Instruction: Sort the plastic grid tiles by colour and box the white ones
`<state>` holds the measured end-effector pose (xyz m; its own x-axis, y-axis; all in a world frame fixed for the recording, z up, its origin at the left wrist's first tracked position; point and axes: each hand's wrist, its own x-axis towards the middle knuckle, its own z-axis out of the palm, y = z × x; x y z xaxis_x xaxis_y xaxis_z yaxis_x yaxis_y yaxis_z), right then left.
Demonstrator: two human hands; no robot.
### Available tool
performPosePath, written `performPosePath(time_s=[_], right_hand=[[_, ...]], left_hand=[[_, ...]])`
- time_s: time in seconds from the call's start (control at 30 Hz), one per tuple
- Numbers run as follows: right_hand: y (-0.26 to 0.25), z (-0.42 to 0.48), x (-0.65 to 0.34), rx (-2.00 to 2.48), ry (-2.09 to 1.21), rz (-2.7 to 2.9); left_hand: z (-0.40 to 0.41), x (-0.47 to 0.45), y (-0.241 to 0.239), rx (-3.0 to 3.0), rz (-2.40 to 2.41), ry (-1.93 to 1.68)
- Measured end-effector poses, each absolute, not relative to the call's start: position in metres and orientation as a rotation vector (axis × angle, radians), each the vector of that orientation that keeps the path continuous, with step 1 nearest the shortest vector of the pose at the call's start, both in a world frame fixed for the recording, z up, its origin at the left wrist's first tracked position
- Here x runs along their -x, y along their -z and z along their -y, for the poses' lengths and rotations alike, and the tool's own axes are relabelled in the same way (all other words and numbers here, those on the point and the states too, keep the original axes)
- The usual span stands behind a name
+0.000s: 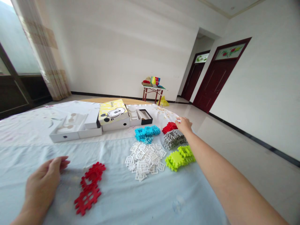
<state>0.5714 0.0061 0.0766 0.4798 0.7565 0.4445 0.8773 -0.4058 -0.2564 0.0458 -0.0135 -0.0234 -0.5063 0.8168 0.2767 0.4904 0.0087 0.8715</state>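
Observation:
My right hand (184,125) is stretched forward over the right side of the table, its fingers apart at the edge of a pile of red notched plastic building pieces (169,127). No piece shows lifted in it. On the near left of the cloth, my left hand (45,179) rests with loosely bent fingers and nothing visible in them. Just right of it, red notched pieces (87,198) lie joined end to end, the far one having a round opening. Grey pieces (173,139) are stacked below my right hand, with lime-green pieces (179,158) nearer, partly behind my forearm.
Blue pieces (146,132) and a spread heap of white window-like frames (144,159) lie mid-table. Behind stand a white open box (65,137), a yellow-and-white cartoon box (113,114) and a black-edged tray (150,120). The table's right edge drops beside my right forearm.

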Motion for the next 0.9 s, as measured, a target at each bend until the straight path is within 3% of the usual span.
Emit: performPosePath(time_s=[0.2, 0.5, 0.9], right_hand=[[-0.074, 0.007, -0.470, 1.797, 0.270, 1.803], [-0.038, 0.049, -0.304, 1.350, -0.257, 2.263], [-0.019, 0.069, -0.258, 1.204, -0.319, 2.545]], left_hand=[[0.020, -0.050, 0.015, -1.298, -1.802, -1.474], [0.019, -0.053, 0.017, -1.307, -1.741, -1.545], [0.025, -0.057, 0.011, -1.329, -1.724, -1.555]])
